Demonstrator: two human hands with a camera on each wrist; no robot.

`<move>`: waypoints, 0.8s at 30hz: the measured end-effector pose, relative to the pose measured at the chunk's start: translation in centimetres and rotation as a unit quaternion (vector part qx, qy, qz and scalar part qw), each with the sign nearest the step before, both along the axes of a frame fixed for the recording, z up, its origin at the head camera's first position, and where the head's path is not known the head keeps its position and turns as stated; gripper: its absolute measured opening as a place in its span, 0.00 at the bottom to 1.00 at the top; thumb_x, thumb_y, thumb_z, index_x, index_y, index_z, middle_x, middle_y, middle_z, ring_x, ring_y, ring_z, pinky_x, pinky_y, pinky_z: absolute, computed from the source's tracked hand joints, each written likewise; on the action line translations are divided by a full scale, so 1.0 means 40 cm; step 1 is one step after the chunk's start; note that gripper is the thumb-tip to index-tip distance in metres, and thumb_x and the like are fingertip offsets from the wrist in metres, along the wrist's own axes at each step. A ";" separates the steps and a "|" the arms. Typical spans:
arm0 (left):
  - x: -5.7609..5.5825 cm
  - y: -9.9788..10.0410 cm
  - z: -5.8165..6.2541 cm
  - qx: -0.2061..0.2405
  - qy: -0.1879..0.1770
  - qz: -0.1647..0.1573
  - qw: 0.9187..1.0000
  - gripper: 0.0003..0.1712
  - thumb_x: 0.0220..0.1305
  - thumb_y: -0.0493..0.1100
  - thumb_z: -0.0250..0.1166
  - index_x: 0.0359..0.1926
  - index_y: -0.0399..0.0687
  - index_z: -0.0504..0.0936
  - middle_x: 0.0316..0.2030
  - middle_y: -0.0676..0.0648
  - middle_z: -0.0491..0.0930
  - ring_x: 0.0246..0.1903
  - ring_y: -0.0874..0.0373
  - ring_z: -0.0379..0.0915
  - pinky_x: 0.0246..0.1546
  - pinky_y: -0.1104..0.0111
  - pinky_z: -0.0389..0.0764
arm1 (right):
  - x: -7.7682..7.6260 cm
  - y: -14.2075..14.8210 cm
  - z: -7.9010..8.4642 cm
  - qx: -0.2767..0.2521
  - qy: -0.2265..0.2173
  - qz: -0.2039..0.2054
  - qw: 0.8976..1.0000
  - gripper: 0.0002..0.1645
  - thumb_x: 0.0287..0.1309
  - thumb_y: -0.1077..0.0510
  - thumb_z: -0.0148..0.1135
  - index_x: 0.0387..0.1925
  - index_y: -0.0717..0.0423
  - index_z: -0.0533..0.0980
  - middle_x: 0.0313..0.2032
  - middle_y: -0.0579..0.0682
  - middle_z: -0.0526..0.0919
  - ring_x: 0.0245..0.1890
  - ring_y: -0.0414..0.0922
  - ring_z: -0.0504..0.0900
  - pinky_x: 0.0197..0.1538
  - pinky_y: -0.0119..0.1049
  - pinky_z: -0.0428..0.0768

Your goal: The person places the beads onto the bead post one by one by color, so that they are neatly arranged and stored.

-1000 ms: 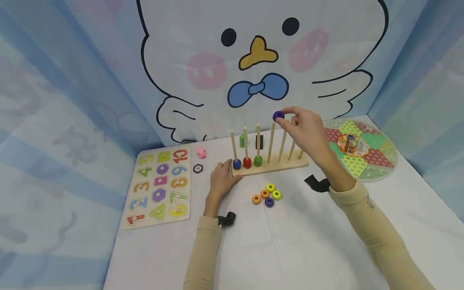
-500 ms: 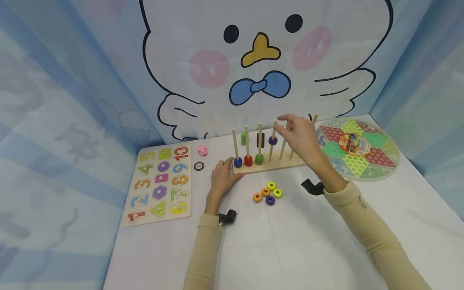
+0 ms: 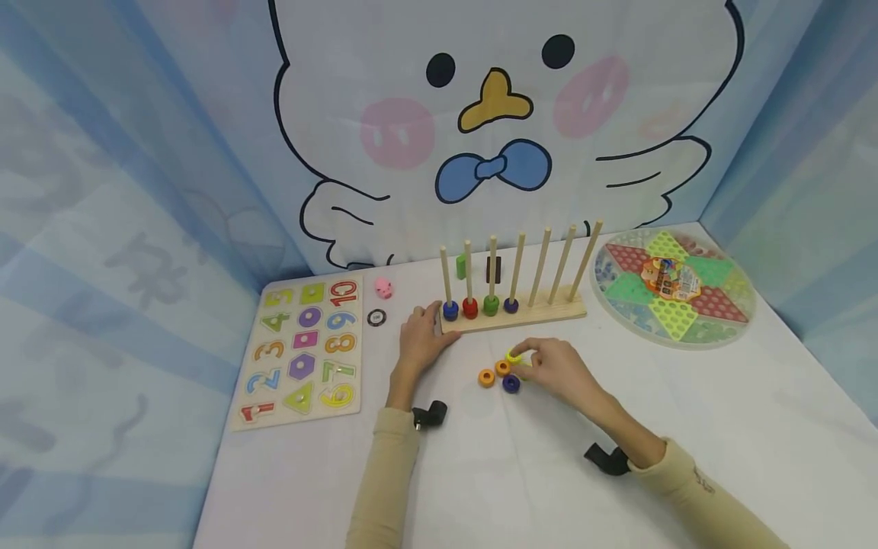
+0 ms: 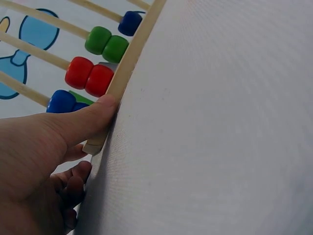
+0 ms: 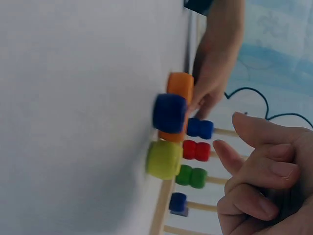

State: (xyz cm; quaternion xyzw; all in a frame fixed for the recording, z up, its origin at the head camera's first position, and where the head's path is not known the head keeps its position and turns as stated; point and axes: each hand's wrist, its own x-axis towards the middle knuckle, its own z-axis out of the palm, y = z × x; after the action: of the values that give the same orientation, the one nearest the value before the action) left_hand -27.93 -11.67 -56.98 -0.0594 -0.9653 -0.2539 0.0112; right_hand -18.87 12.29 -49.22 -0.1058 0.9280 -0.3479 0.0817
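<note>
My left hand grips the left end of a wooden peg rack, thumb along the front edge of its base. Pairs of blue beads, red beads and green beads sit low on the first three pegs. One dark blue bead is at the bottom of the fourth. My right hand hovers over the loose beads, thumb and index finger apart, the other fingers curled. Beneath it lie a yellow bead, a dark blue bead and two orange beads.
On the left lies a number and shape puzzle board, with a pink pig figure and a round black-and-white chip beside it. Green and dark blocks stand behind the rack. A round Chinese checkers board lies at the right.
The right hand has let go of the dark blue bead, which slid down to the base of the fourth peg. That hand then came down to the loose beads. The left hand stayed put.
</note>
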 end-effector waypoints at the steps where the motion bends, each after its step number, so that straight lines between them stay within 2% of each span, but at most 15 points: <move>1: 0.001 0.000 -0.001 0.000 0.000 0.000 1.000 0.45 0.52 0.63 0.68 0.66 0.48 0.67 0.36 0.47 0.70 0.33 0.54 0.65 0.36 0.62 0.64 | 0.007 -0.001 -0.016 0.005 -0.015 0.001 1.000 0.18 0.52 0.52 0.70 0.43 0.56 0.82 0.10 0.43 0.66 0.12 0.38 0.61 0.17 0.31 0.58; 6: 0.001 0.000 -0.006 -0.001 0.000 -0.001 1.000 0.45 0.52 0.63 0.68 0.66 0.48 0.67 0.37 0.47 0.70 0.33 0.54 0.65 0.36 0.62 0.64 | 0.028 -0.005 -0.067 0.017 -0.064 -0.005 0.998 0.20 0.48 0.54 0.72 0.45 0.55 0.81 0.14 0.43 0.72 0.13 0.39 0.65 0.20 0.32 0.62; 11: 0.000 0.002 -0.004 -0.003 -0.004 0.001 1.000 0.45 0.52 0.64 0.68 0.67 0.49 0.66 0.38 0.47 0.71 0.34 0.54 0.65 0.37 0.62 0.65 | 0.034 0.000 -0.085 0.034 -0.046 0.004 0.998 0.23 0.46 0.54 0.73 0.46 0.57 0.81 0.16 0.43 0.73 0.15 0.39 0.66 0.22 0.33 0.64; 17: 0.000 -0.002 0.004 0.000 -0.005 0.002 1.000 0.45 0.53 0.63 0.68 0.67 0.49 0.66 0.37 0.47 0.70 0.34 0.54 0.65 0.37 0.63 0.64 | 0.030 -0.001 -0.096 0.037 -0.025 0.016 0.999 0.24 0.48 0.51 0.73 0.47 0.57 0.80 0.13 0.43 0.70 0.14 0.39 0.65 0.22 0.33 0.63; 21: 0.000 -0.001 0.004 0.001 -0.007 -0.001 1.000 0.45 0.53 0.64 0.68 0.67 0.48 0.66 0.37 0.47 0.70 0.33 0.54 0.64 0.36 0.63 0.64 | 0.030 -0.003 -0.076 0.048 -0.015 0.018 0.999 0.23 0.50 0.50 0.71 0.46 0.58 0.80 0.14 0.42 0.71 0.14 0.38 0.66 0.23 0.34 0.64; 24: 0.001 -0.001 0.003 0.001 -0.008 -0.001 1.000 0.45 0.53 0.64 0.68 0.67 0.48 0.66 0.37 0.47 0.70 0.33 0.54 0.64 0.36 0.63 0.64 | 0.019 0.000 -0.021 0.040 0.009 0.013 0.999 0.23 0.52 0.48 0.70 0.45 0.58 0.80 0.13 0.42 0.70 0.13 0.39 0.66 0.20 0.33 0.64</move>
State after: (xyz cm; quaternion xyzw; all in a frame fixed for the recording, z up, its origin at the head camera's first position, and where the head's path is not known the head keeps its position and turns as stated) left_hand -27.88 -11.73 -56.84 -0.0579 -0.9652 -0.2551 0.0033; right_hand -18.10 12.29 -50.07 -0.1178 0.9402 -0.3088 0.0824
